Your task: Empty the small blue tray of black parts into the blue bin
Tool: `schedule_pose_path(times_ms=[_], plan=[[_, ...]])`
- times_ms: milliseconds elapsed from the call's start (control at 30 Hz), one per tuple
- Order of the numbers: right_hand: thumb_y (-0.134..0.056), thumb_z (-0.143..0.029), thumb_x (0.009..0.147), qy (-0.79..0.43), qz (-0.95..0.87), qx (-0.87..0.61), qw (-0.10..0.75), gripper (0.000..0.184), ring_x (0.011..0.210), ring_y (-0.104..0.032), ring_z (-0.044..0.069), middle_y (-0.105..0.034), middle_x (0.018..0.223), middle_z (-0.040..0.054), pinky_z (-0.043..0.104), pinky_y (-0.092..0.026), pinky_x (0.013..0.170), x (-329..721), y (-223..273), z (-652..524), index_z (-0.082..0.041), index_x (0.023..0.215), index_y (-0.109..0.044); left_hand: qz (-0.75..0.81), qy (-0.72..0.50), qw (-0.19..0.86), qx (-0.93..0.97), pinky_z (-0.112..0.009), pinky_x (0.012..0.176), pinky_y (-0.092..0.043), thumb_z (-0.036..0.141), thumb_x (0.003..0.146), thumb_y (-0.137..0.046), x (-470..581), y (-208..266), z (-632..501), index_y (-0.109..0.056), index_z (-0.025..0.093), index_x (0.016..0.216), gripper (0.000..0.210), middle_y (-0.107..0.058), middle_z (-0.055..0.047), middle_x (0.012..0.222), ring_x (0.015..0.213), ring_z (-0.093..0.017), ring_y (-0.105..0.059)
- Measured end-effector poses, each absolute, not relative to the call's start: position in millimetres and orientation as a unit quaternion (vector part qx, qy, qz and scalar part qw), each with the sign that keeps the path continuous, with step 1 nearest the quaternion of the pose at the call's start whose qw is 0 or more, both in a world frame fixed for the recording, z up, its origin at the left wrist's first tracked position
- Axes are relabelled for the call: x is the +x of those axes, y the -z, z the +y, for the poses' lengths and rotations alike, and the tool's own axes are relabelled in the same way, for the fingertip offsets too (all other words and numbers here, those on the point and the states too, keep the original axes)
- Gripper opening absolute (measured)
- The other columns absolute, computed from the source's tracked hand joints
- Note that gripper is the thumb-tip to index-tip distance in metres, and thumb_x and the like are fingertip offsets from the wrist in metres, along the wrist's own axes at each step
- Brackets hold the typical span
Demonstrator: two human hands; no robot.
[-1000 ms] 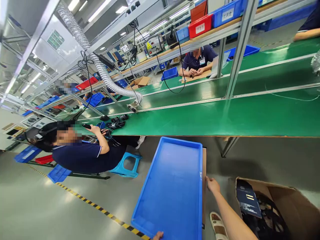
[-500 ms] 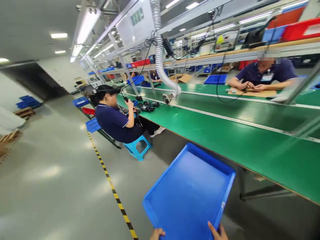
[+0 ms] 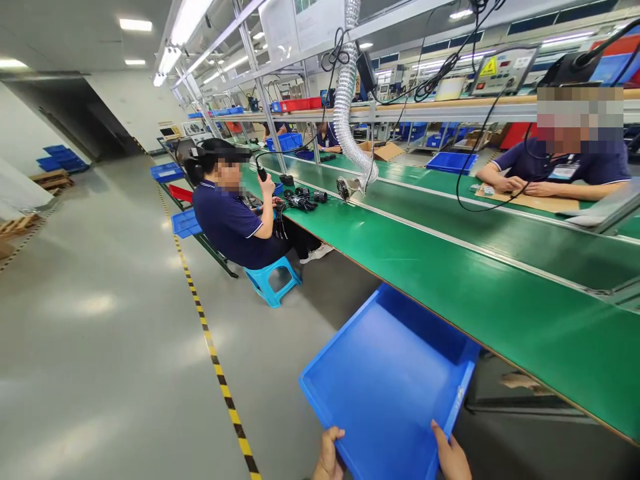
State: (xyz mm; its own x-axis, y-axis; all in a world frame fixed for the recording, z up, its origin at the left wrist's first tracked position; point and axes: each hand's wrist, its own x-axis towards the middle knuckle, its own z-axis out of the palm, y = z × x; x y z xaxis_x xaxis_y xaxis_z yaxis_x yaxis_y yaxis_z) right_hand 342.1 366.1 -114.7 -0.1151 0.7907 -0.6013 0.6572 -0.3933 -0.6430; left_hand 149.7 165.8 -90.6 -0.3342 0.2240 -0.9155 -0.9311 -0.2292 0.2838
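Blue plastic fills the lower middle of the head view: an empty tray (image 3: 387, 373), held out in front of the person above the grey floor (image 3: 100, 333), its far end close to the edge of the green worktop (image 3: 500, 293). The left hand (image 3: 329, 457) grips the near left corner, fingers (image 3: 334, 437) curled over the rim; the right hand (image 3: 451, 457) clasps the near right edge, thumb lying along the wall (both hands are cut off by the frame's lower edge). Held at the two near corners, the shallow tray stays roughly level and clear of the body, I judge. It lies between the two hands and stretches away from them toward the worktop.

Further along, a co-worker (image 3: 233, 223) sits on a light blue stool (image 3: 273, 280) at the worktop, with black parts (image 3: 300, 199) lying on it. A yellow-and-black line (image 3: 210, 340) runs along the floor.
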Motion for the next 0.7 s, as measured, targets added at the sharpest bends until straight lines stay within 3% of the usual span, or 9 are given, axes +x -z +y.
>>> schedule_pose_path(times_ms=[267,367,500,700], plan=[[-0.046,-0.053,0.09,-0.483,-0.539,-0.688,0.055,0.048,0.103,-0.063,0.025,-0.067,0.109,0.0131,0.043,-0.045,0.097,352,95,419,-0.012,0.109,-0.061,0.407,-0.721,0.461,-0.319,-0.037,0.068,-0.052,0.019,0.063,-0.06,176,97,245,-0.061,0.017,0.064,0.003,-0.068,-0.007,0.066,0.063,-0.023,-0.063],[-0.05,-0.05,0.092,-0.502,-0.531,-0.678,0.081,0.042,0.105,-0.061,0.022,-0.066,0.11,0.0087,0.044,-0.043,0.099,356,94,412,-0.014,0.109,-0.062,0.411,-0.723,0.463,-0.306,-0.035,0.071,-0.05,0.017,0.071,-0.059,181,95,267,-0.061,0.015,0.07,0.003,-0.067,-0.004,0.069,0.065,-0.019,-0.061],[-0.054,-0.045,0.091,-0.539,-0.511,-0.654,0.143,0.036,0.108,-0.059,0.021,-0.064,0.115,0.0063,0.042,-0.045,0.098,360,95,395,-0.015,0.111,-0.062,0.425,-0.715,0.48,-0.279,-0.034,0.072,-0.049,0.028,0.085,-0.056,178,92,289,-0.061,0.014,0.083,0.015,-0.064,-0.001,0.073,0.066,-0.014,-0.059],[-0.051,-0.038,0.094,-0.554,-0.416,-0.702,0.164,0.036,0.091,-0.064,0.017,-0.063,0.113,0.0079,0.037,-0.055,0.079,395,100,321,-0.015,0.122,-0.054,0.451,-0.684,0.517,-0.247,-0.036,0.075,-0.05,0.038,0.09,-0.052,167,85,303,-0.062,0.013,0.096,0.028,-0.065,-0.003,0.085,0.073,-0.015,-0.061]])
